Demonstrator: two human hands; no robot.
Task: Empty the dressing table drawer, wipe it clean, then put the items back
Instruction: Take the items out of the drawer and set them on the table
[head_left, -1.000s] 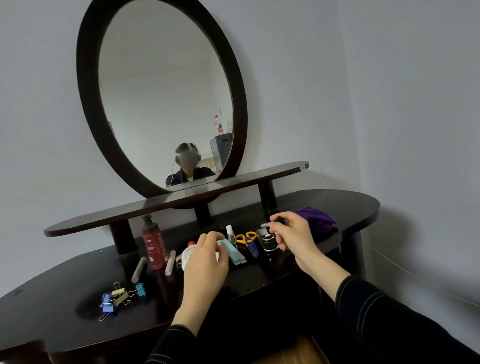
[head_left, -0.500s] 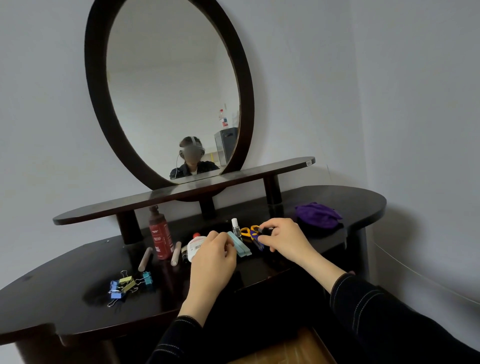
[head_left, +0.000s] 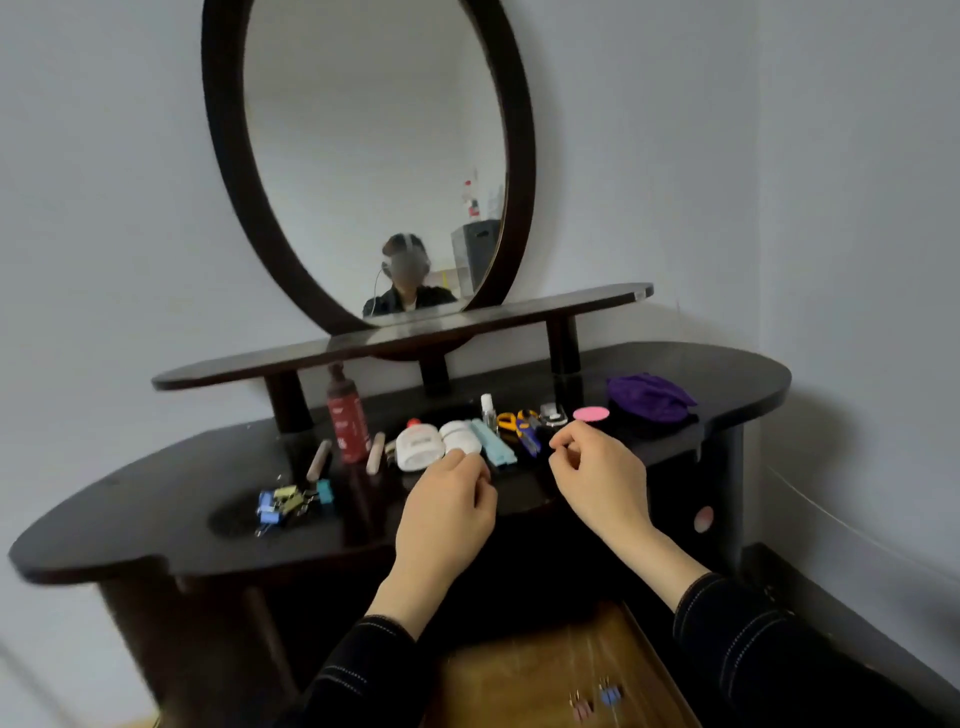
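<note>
Drawer (head_left: 519, 670) open, below the white jar (head_left: 460, 439) on the table (head_left: 156, 519) — clips (head_left: 610, 693) lie inside. Left hand (head_left: 447, 514) at the jar, grasp unclear; right hand (head_left: 597, 478) right of it, loosely curled, empty.

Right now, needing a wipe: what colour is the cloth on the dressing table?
The cloth is purple; head view shows it.

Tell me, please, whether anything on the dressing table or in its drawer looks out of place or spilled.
A few small clips lie in the open drawer, while the other clips sit in a heap on the tabletop. The white bottle lies on its side. Nothing looks spilled or broken.
</note>
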